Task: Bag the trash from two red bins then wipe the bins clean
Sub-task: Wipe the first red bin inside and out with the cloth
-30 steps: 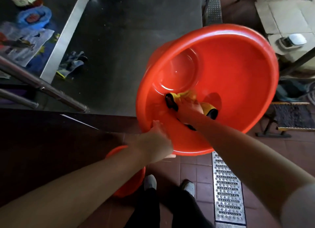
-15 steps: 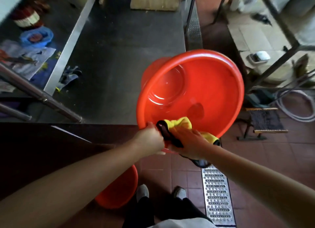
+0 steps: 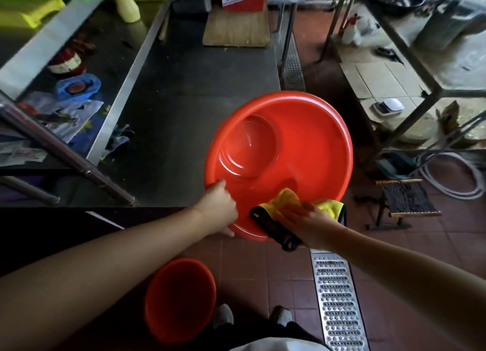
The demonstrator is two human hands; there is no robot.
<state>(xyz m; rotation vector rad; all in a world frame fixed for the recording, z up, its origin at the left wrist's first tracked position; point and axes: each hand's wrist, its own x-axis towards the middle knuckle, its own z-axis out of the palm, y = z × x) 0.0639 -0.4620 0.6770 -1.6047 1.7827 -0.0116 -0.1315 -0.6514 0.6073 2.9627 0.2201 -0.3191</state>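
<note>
At about nine o'clock a long stainless-steel counter point(image 3: 200, 93) runs up the frame, with a blue plastic dish point(image 3: 79, 86) on the shelf to its left. Down at seven o'clock, on the brown tiled floor point(image 3: 263, 269), stands a second round red plastic bin point(image 3: 180, 299), its mouth facing up. The left hand point(image 3: 219, 208) curls its fingers over the near rim of the large round red plastic bin point(image 3: 302, 145), gripping it at the bin's eight o'clock edge; the bin is held in the air, tilted so its inside faces the camera. At the bin's six o'clock rim the right hand point(image 3: 309, 223) presses a yellow cloth with black trim point(image 3: 282, 206) against the edge, fingers bent round the cloth and holding it. Towards five o'clock a perforated metal drain grate point(image 3: 339, 303) lies in the floor.
</note>
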